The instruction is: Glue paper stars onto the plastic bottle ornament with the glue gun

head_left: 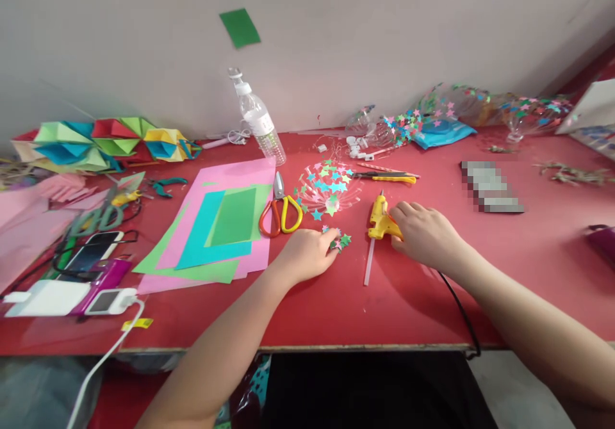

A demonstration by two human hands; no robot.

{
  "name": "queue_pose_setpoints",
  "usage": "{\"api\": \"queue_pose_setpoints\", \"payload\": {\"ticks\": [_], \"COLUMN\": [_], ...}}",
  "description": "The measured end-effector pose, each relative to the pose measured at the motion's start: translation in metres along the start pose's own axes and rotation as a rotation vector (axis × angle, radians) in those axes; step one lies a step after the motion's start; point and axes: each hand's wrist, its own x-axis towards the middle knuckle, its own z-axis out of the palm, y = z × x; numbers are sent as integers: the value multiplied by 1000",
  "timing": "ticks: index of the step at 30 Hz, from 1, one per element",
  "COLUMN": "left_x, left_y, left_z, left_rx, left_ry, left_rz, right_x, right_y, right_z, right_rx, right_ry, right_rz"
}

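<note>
My left hand [310,251] has its thumb and fingers curled in at a small pile of coloured paper stars [344,241], its fingertips among them; exactly which stars it pinches is hard to see. A yellow hot glue gun [378,219] lies on its side on the table, its nozzle toward the wall and a clear glue stick [369,264] out of its back. My right hand [425,232] is wrapped round the glue gun's handle. Just beyond both hands sits a clear plastic piece with splayed strips [331,202], dotted with paper stars.
Red-and-yellow-handled scissors [281,214] lie by stacked coloured paper [192,224]. An empty plastic bottle [259,121] leans near the wall. Behind the glue gun is a yellow cutter [394,178]. Phones and a white cable [108,355] fill the left; a black cord [461,310] trails over the front edge.
</note>
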Motion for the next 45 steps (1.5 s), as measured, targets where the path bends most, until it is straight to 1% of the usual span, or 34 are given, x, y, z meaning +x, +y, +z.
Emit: {"api": "queue_pose_setpoints", "payload": {"ticks": [5, 9, 12, 15, 18, 20, 21, 22, 23, 24, 25, 27, 28, 29, 31, 33, 37, 39, 42, 43, 45], "left_x": [3, 4, 4, 4, 4, 4, 4, 3, 3, 2, 1, 0, -1, -2, -4, -5, -9, -9, -5, -4, -1], "left_y": [1, -1, -2, 1, 4, 6, 7, 8, 9, 10, 12, 16, 19, 21, 25, 28, 31, 33, 36, 37, 38], "left_z": [3, 7, 8, 6, 4, 4, 5, 5, 6, 7, 8, 8, 8, 8, 8, 9, 13, 13, 11, 10, 9], "left_rx": [-7, -39, -80, -248, -516, -678, -746, -805, -848, -875, -886, -872, -860, -853, -864, -905, -1022, -1097, -1294, -1380, -1544], "left_ry": [-10, 33, 92, 140, 104, 64, 49, 39, 35, 46, 71, 141, 173, 199, 225, 229, 178, 178, 193, 166, 75], "left_rz": [-3, 37, 58, 3, -90, -117, -118, -112, -96, -68, -33, 43, 76, 102, 124, 98, -32, -99, -195, -211, -225], "right_x": [3, 6, 5, 4, 4, 3, 2, 1, -1, -3, -6, -11, -13, -15, -17, -16, -13, -13, -13, -13, -13], "right_y": [-3, -4, -4, -4, -2, 0, 1, 2, 3, 3, 3, -1, -4, -8, -17, -25, -35, -36, -35, -34, -34], "right_z": [8, 12, 13, 14, 13, 10, 7, 4, 1, -2, -5, -9, -10, -10, -7, -3, 6, 7, 7, 7, 7], "right_rx": [89, 137, 183, 223, 236, 242, 247, 260, 288, 336, 400, 536, 586, 613, 617, 605, 590, 578, 548, 530, 487], "right_ry": [-108, -118, -93, -47, -28, -4, 34, 99, 192, 310, 439, 662, 725, 752, 735, 700, 681, 686, 714, 722, 724], "right_rz": [43, 40, 38, 39, 39, 64, 86, 109, 119, 102, 51, -139, -251, -355, -502, -565, -563, -551, -540, -538, -539]}}
